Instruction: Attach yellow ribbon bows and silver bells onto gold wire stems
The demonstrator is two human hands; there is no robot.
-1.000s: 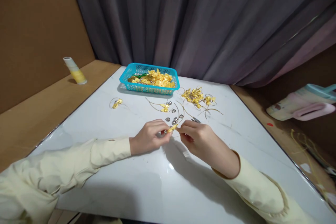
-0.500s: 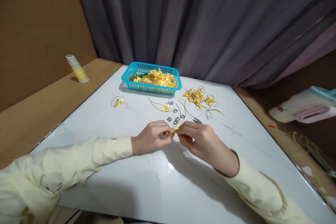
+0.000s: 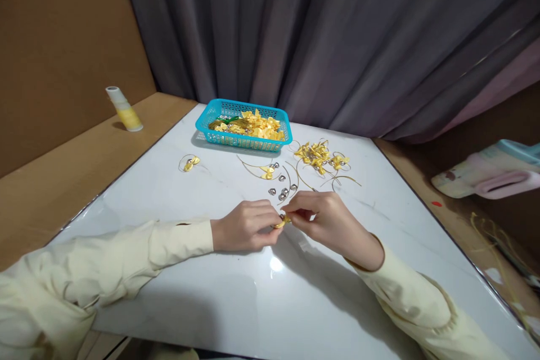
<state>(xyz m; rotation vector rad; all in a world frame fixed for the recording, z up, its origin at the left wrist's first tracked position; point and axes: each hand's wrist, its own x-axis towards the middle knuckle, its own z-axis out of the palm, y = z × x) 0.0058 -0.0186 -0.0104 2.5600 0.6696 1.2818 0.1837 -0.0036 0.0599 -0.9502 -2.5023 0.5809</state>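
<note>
Between my two hands is a small yellow ribbon bow (image 3: 283, 221), with something silvery at its upper edge. My left hand (image 3: 252, 225) pinches the bow from the left, thumb and fingers closed. From the right, my right hand (image 3: 318, 215) closes its fingertips on the bow's other side; any cord there is mostly hidden. Just beyond the hands lie several silver bells (image 3: 284, 194) and thin curved cords (image 3: 291, 171). A loose yellow bow (image 3: 267, 172) rests beside them.
A blue plastic basket (image 3: 201, 124) of yellow bows stands at the back. Right of it lies a heap of corded bows (image 3: 314, 153); one corded bow (image 3: 191, 163) lies left. A bottle (image 3: 124, 109) and a pink-handled cup (image 3: 468, 171) stand at the sides.
The bow has come slightly lower and shows more between the fingers. My right hand has shifted a little up and left, now covering most of the scissors that showed behind it.
</note>
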